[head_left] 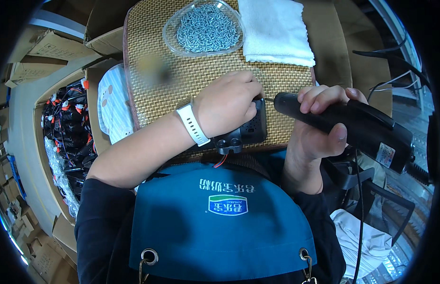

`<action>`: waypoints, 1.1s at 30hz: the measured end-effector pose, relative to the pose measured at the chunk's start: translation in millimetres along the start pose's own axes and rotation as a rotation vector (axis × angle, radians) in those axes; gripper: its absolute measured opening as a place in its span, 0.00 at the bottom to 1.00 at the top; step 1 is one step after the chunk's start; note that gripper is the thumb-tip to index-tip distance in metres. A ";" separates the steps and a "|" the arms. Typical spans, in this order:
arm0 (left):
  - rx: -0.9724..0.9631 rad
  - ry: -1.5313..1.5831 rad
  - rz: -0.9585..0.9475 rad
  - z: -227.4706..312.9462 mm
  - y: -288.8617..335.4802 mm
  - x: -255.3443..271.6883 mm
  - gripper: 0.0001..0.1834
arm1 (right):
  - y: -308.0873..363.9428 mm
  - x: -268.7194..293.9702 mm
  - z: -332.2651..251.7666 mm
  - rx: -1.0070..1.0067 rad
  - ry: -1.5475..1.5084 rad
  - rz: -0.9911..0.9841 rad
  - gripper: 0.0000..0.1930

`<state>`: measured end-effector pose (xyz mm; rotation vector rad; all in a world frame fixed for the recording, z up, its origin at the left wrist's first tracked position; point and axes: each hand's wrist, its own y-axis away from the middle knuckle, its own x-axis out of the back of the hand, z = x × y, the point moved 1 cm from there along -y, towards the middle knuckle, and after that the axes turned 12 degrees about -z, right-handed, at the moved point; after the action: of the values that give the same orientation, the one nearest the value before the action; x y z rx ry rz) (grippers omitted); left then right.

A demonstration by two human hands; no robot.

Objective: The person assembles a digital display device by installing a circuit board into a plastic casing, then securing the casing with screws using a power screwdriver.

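My left hand (229, 102), with a white band on its wrist, is closed over a black plastic housing (254, 127) at the near edge of a woven mat (288, 75). A small bracket and thin coloured wires stick out from the housing's near side. In my right hand (319, 118) is a black electric screwdriver (366, 132), its fingers wrapped round the body. The screwdriver lies nearly level, its thin bit pointing left against the housing's right side. Where the bit meets the housing, the exact contact is too small to tell.
A clear plastic tray (168, 39) full of small silver screws stands at the far side of the mat, beside a folded white cloth (277, 33). Left is a cardboard box (39, 113) of black wired parts (68, 113). A black cable (360, 213) hangs at the right.
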<state>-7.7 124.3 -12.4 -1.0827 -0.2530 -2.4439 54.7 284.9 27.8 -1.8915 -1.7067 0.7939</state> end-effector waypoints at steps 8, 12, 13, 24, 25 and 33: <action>-0.032 0.065 -0.052 -8.3 -3.8 -1.5 0.12 | 1.0 -0.1 4.6 -0.020 -0.021 -0.020 0.31; -0.045 0.068 -0.062 -7.5 -5.1 -0.7 0.12 | -0.4 0.6 5.2 -0.028 0.003 -0.009 0.31; -0.044 0.069 -0.062 -8.3 -5.3 -0.7 0.12 | -0.4 1.0 6.2 -0.024 -0.002 -0.017 0.31; -0.055 0.003 -0.063 -3.2 -5.5 -2.8 0.11 | 4.0 6.2 8.4 -0.048 -0.038 -0.024 0.29; -0.055 0.001 -0.065 -3.1 -5.5 -2.9 0.11 | 5.6 6.4 9.1 -0.026 -0.043 -0.021 0.29; -0.030 0.042 -0.073 -2.9 -6.2 -1.6 0.12 | 8.6 6.4 5.6 -0.007 -0.061 -0.013 0.30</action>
<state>-11.6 129.3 -15.4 -1.0510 -0.2476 -2.5390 57.4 290.0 17.2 -1.8769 -1.7587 0.8500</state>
